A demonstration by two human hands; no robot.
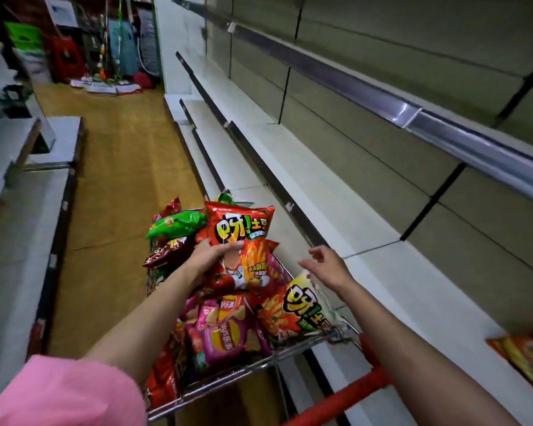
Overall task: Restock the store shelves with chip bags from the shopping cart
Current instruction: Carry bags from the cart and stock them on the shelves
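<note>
White shelf (366, 259) bears one orange chip bag (526, 361); shopping cart (259, 364) heaped with chip bags.

In a store aisle, we are gripping a red chip bag (240, 241) with our left hand (208, 259), lifting it above the shopping cart (259, 361), which is sitting heaped with more bags: a pink one (225, 333), a green one (176, 224) and an orange-and-white one (299, 309). Our right hand (328, 264) is hovering beside the red bag, fingers relaxed, holding nothing. White shelves (366, 256) are running along the right, one orange bag (526, 361) lying on the near shelf.
</note>
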